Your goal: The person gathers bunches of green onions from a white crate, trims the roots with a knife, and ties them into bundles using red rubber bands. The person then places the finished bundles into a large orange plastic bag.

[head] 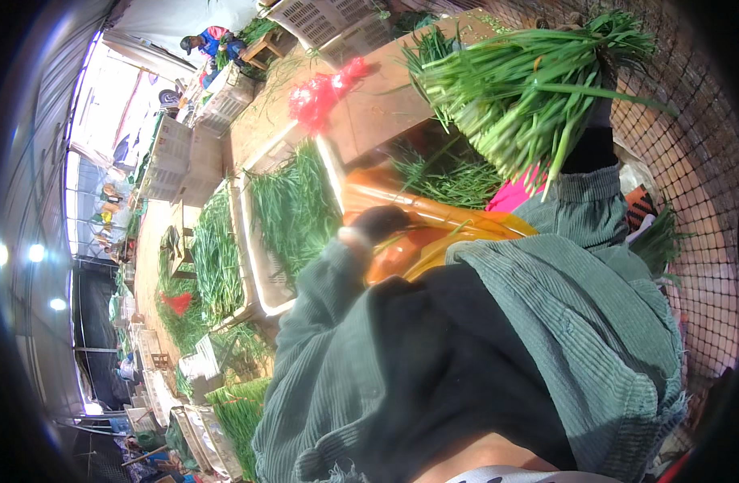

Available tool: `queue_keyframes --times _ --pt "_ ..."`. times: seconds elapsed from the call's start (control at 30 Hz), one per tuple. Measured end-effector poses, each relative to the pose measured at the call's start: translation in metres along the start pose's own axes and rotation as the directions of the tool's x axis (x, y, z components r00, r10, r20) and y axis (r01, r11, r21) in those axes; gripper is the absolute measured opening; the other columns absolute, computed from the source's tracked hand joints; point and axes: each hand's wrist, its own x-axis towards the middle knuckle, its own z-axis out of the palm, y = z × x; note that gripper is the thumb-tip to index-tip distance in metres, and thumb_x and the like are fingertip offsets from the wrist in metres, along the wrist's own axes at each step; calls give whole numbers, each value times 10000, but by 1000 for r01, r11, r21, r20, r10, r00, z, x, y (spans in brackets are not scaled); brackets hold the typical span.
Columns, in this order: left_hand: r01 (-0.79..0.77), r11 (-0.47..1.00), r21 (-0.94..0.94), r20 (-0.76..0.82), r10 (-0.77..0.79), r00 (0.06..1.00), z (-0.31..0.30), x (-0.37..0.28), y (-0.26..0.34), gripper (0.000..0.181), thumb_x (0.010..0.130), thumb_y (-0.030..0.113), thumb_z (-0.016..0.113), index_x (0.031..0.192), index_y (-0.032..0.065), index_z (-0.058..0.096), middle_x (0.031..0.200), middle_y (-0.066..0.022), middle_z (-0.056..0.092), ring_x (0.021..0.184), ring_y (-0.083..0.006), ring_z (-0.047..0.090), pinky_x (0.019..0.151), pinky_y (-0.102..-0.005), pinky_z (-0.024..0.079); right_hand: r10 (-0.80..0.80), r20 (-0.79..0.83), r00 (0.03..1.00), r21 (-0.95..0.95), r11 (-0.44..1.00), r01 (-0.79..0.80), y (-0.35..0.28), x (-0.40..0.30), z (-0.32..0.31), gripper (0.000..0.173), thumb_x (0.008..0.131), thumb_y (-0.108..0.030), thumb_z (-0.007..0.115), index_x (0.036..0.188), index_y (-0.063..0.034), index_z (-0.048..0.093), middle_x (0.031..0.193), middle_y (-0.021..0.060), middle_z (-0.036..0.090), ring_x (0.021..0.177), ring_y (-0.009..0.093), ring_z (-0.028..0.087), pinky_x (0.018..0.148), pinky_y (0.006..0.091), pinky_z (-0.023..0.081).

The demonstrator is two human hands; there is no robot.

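Observation:
A large bunch of long green leafy stalks, like garlic chives (508, 90), is held by my right hand (606, 59), which wears a dark glove and is partly hidden by the leaves. The pale cut ends point down towards my lap. My left hand (381, 223), dark-gloved and blurred, is at the orange plastic apron (448, 208); its fingers cannot be made out. More loose greens (457, 181) lie beyond the apron, beside the brown board (375, 118). A tangle of red plastic strips (321, 96) rests on the board's left part.
To the left stands a white plastic crate (264, 278) of green stalks, with more heaps (215, 253) beyond. Stacked crates (182, 157) stand farther off. A person (209, 45) sits at the upper left handling greens. Black netting (695, 241) curves along the right.

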Motion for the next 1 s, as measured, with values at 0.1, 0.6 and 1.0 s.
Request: queue_keyframes --times 0.1,0.6,1.0 --pt "-42 960 -276 -437 -87 895 -22 -14 33 324 886 5 586 1208 17 619 970 -98 680 821 -166 655 718 -248 520 37 13 999 38 999 -37 15 -2 11 428 966 -324 525 1264 -16 534 1078 117 630 1019 252 598 938 409 502" --pt "-286 201 937 58 717 695 -54 1 192 224 789 178 665 1002 202 729 745 -41 660 656 -233 640 577 -355 509 148 -68 987 33 989 -146 52 -22 45 416 957 -319 533 1246 -20 542 1061 106 619 1024 258 591 934 412 501" --pt "-172 768 617 -332 452 828 -74 -36 176 379 791 -42 652 1136 112 686 1046 -111 672 970 -264 647 855 -344 509 128 -105 986 -20 991 -131 47 -20 49 406 949 -314 539 1232 -24 548 1047 97 610 1028 263 586 931 414 500"
